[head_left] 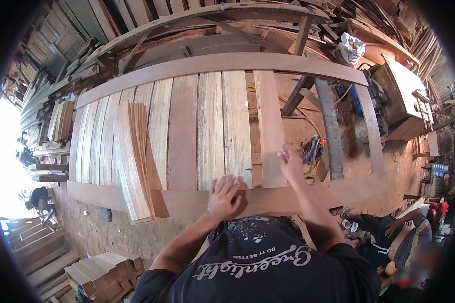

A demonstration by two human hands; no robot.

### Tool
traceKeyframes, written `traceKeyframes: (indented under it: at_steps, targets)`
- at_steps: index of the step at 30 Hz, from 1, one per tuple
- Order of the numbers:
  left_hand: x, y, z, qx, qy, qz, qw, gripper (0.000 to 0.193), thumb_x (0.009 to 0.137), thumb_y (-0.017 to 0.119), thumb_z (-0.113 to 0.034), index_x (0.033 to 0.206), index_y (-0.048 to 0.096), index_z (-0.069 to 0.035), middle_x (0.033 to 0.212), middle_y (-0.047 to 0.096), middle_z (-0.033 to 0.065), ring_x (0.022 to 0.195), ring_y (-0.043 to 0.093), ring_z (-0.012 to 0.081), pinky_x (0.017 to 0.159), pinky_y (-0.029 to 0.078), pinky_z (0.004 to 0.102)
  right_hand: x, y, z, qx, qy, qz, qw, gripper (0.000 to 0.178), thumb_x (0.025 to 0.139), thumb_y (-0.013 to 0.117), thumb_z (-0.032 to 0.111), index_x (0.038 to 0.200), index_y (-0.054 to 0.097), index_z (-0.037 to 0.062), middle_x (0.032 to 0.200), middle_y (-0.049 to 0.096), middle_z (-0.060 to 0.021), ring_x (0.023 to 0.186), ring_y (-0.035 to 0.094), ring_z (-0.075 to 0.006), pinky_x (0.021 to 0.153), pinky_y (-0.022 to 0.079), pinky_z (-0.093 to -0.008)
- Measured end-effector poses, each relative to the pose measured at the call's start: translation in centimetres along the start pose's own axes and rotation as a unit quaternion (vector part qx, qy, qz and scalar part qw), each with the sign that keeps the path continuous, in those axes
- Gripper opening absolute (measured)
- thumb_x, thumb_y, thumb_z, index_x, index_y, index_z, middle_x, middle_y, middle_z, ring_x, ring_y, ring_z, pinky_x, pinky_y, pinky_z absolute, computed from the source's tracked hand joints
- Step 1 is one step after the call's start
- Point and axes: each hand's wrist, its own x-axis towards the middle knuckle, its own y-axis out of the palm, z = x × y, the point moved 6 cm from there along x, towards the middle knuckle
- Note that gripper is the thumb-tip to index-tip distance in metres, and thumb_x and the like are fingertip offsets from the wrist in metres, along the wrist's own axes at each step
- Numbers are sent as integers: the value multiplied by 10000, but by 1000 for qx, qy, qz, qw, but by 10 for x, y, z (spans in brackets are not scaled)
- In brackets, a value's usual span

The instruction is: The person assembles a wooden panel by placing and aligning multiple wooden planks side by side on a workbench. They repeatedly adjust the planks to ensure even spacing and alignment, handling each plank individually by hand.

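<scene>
A wooden door-like frame (283, 202) lies flat before me, several upright planks set side by side between its long rails. My left hand (225, 197) rests palm down on the near rail, fingers spread over the lower end of a pale streaked plank (236, 126). Against the right edge of a loose reddish plank (271, 121) are the fingers of my right hand (290, 164), apart and slightly bent. A gap separates this plank from the pale one on its left. To the left, a stack of thin wooden strips (135, 161) lies slantwise across the planks and near rail.
A dark beam (330, 131) shows under the frame's open right part, with a blue power tool (314, 150) and yellow cord nearby. A wooden cabinet (399, 101) stands at right. People sit at lower right (389, 232) and bend at far left (39, 198). Lumber is piled at the back.
</scene>
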Motion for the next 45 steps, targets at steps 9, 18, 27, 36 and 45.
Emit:
traceKeyframes:
  at_steps: [9,18,27,36,45]
  targets:
    - [89,43,-58,72,70,211,972,834,1130,394,-724,1813,320,-251,1894,275,37,1744,184,427,1380,66,737,71,27,-125,215,234,70,945,866,1151,480,689,1675,485,-1,1687,555,-257,1565,533,-396,1288,406,-504]
    - [96,49,-61,87,69,236,965,856,1119,378,-746,1826,276,-275,1902,253,19,1755,149,407,1371,51,759,122,64,-123,331,123,116,928,981,1135,373,806,1751,395,42,1766,470,-182,1582,496,-329,1326,356,-470]
    - [77,54,-40,68,33,222,972,882,1089,450,-747,1810,322,-255,1884,297,62,1733,193,458,1357,52,786,77,66,-42,494,313,204,785,1076,1096,279,887,1762,383,48,1692,558,-153,1519,563,-282,1299,408,-451]
    - [79,51,-40,62,36,188,979,915,1092,464,-705,1792,341,-128,1866,330,78,1739,192,422,1357,71,781,32,79,-59,462,290,194,815,1083,1100,303,877,1740,397,8,1649,576,-204,1479,589,-342,1281,424,-493]
    - [86,48,-43,47,49,184,981,930,1088,477,-724,1758,397,-85,1845,347,161,1729,204,454,1366,75,757,135,59,-81,447,285,94,843,1155,1058,332,923,1757,340,3,1658,557,-264,1496,585,-372,1273,424,-519]
